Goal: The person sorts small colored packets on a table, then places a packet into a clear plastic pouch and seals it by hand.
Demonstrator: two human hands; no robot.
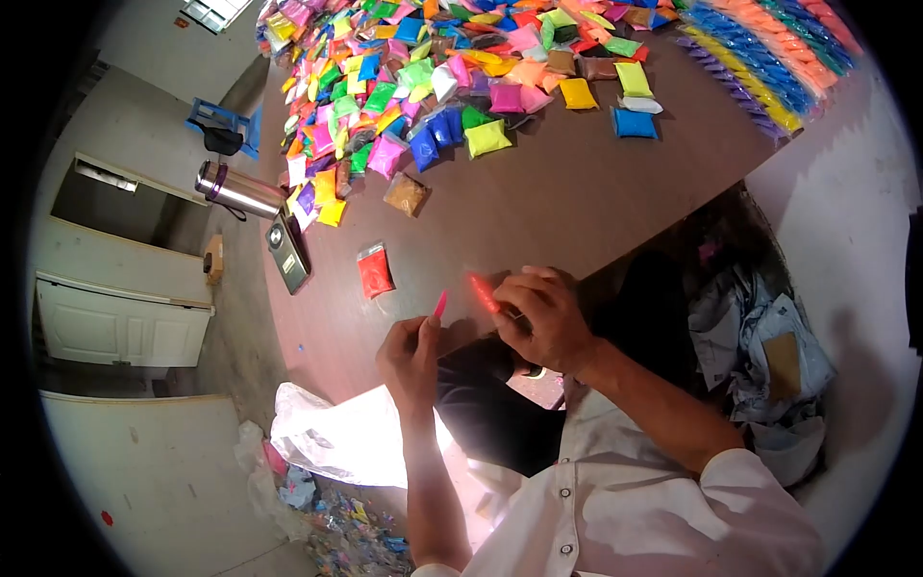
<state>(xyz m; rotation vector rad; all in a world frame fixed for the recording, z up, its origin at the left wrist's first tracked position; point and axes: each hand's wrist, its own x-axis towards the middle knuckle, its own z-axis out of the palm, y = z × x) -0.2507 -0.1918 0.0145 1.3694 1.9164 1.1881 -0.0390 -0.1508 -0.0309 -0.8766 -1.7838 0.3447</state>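
Note:
My left hand is closed in a pinch around a small pink piece, whose tip points up above the thumb. To its right, my right hand holds a red packet between thumb and fingers, slightly blurred. Both hands are over the near edge of the brown table, apart from each other. A flat red packet lies on the table beyond my left hand. Further off is a brown packet.
A large pile of coloured packets covers the far side. Strips of packets lie far right. A steel flask and a phone-like device are at left. White bags and grey bags sit below the table.

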